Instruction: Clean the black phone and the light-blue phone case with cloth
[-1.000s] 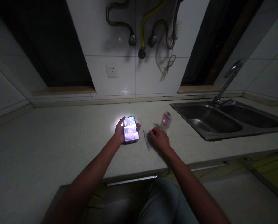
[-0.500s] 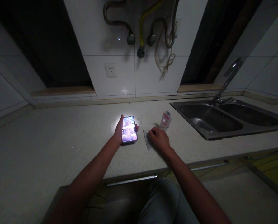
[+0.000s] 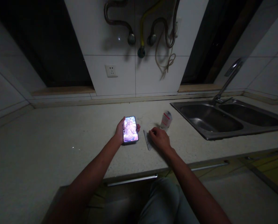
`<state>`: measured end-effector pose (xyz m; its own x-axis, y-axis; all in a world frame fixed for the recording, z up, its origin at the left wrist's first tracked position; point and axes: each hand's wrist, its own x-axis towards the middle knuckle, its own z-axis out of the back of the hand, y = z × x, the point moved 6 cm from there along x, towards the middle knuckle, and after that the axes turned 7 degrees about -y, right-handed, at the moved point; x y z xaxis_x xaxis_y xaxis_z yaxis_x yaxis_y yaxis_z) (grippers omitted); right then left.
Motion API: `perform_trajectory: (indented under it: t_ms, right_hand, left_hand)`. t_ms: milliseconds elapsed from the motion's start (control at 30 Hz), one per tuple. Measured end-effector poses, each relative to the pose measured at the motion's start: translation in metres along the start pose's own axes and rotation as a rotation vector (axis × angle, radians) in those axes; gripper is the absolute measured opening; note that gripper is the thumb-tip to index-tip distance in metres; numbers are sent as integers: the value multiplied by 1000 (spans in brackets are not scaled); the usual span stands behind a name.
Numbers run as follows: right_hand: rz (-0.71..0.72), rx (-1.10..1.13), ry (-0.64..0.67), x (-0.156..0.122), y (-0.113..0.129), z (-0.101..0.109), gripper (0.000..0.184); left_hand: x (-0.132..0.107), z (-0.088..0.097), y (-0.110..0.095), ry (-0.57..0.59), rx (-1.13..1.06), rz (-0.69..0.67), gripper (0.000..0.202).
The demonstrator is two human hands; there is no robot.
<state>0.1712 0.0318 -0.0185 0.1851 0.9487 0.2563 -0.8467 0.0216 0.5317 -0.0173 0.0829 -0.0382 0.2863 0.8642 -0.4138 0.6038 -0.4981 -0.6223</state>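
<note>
My left hand [image 3: 119, 133] is closed around a lit smartphone [image 3: 130, 129], thumb along its left edge and fingertips showing at its right edge. The phone is held just over the pale countertop, its bright screen facing up. To the right, my right hand [image 3: 160, 138] is closed, with its fingers curled against the edge of a flat grey, pointed piece [image 3: 147, 141] lying on the counter. Most of that piece is hidden under the hand, and its material is unclear. Just behind the right hand is a small translucent package [image 3: 166, 119] with red stripes.
A double steel sink [image 3: 206, 119] with a chrome faucet [image 3: 229, 77] is set into the counter [image 3: 59, 137] at right. Pipes and valves [image 3: 141, 51] stick out of the tiled wall above a socket [image 3: 111, 71]. Drawer handles [image 3: 131, 180] run below the front edge.
The phone and my left hand have shifted slightly right. The picture on the screen has changed, and its glow on the counter is dimmer. My right hand stays in place.
</note>
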Motion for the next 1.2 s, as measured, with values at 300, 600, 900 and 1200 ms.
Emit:
perform_trajectory:
  t_ms: [300, 600, 900, 1200]
  right_hand:
    - [89, 166, -35, -1, 3, -1, 29]
    - [242, 591, 130, -6, 25, -19, 35]
    - [143, 784, 261, -6, 32, -23, 50]
    - [47, 954, 542, 9, 42, -33, 48]
  left_hand:
    - [4, -4, 5, -18, -67, -25, 54]
    - [2, -16, 12, 57, -102, -12, 54]
    - [-2, -27, 10, 179, -84, -20, 64]
    - [5, -14, 0, 34, -166, -57, 67]
